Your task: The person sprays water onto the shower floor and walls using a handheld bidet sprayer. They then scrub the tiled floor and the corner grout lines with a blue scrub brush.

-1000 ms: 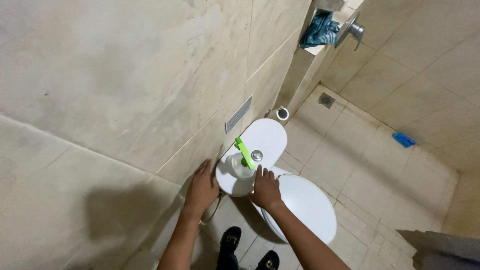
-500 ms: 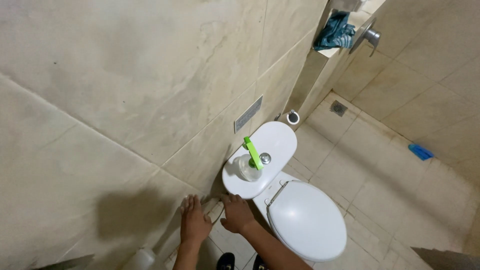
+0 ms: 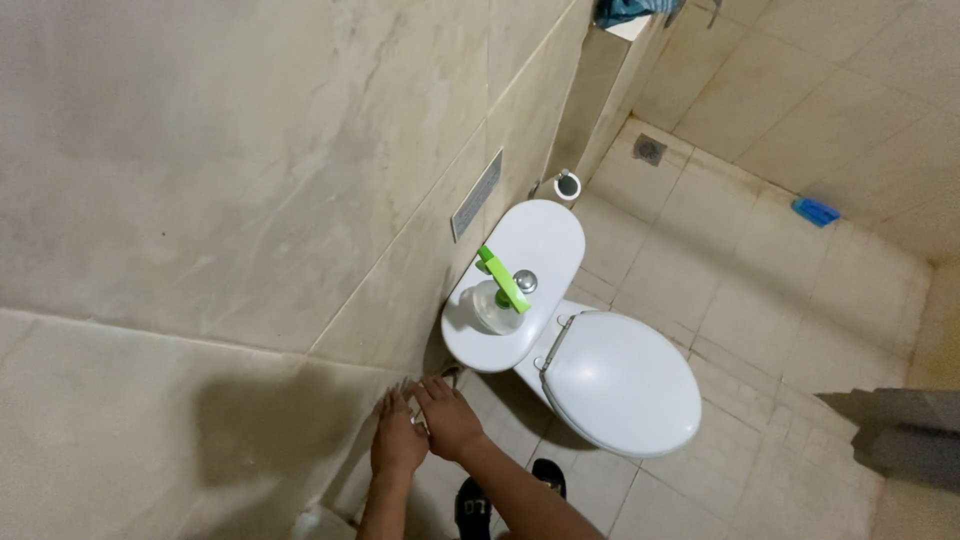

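While the head camera is looking steeply down into a tiled bathroom, a clear rounded bottle (image 3: 492,305) with a green nozzle is standing upright on the white cistern lid (image 3: 545,245), just beside the chrome flush button (image 3: 525,281); what the bottle is holding cannot be told. Next to the cistern, the toilet lid (image 3: 620,380) is lying closed over the bowl. Low by the beige wall, the left hand (image 3: 397,446) and right hand (image 3: 449,420) are reaching down side by side, touching each other, fingers loosely spread and pointing toward a small metal fitting (image 3: 450,374) below the cistern. Whether either hand is gripping anything cannot be told. A blue object (image 3: 816,211) is lying well apart on the floor.
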